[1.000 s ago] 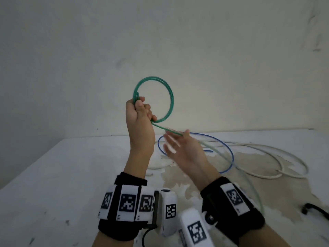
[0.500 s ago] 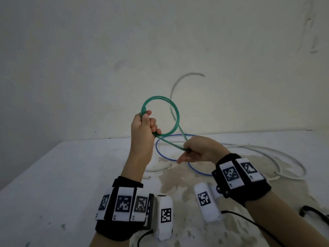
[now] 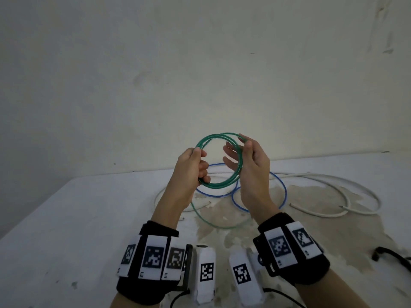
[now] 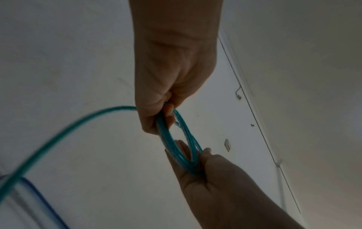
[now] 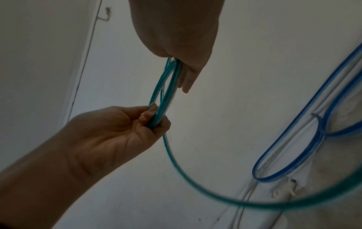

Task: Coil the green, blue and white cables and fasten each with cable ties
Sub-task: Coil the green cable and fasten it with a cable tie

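The green cable point(image 3: 216, 186) is wound into a small coil of several turns, held upright above the table between both hands. My left hand point(image 3: 195, 165) grips the coil's left side in curled fingers. My right hand point(image 3: 246, 156) pinches the right side between thumb and fingers. In the left wrist view the coil point(image 4: 169, 139) runs from the left hand point(image 4: 172, 93) into the right hand point(image 4: 205, 178). The right wrist view shows the coil point(image 5: 161, 111) edge-on. A loose green tail point(image 3: 213, 224) curves down onto the table. The blue cable point(image 3: 283, 190) and white cable point(image 3: 333, 196) lie uncoiled behind.
The white table point(image 3: 66, 218) has a worn, stained patch in its middle and meets a plain wall at the back. A black strap-like item point(image 3: 387, 254) lies near the right edge. The blue cable point(image 5: 293, 139) and white cable point(image 5: 243, 201) loop under the right wrist.
Both hands have come down from a raised position. The right hand brought a further loop of green cable up to the coil and now pinches the coil's right side.
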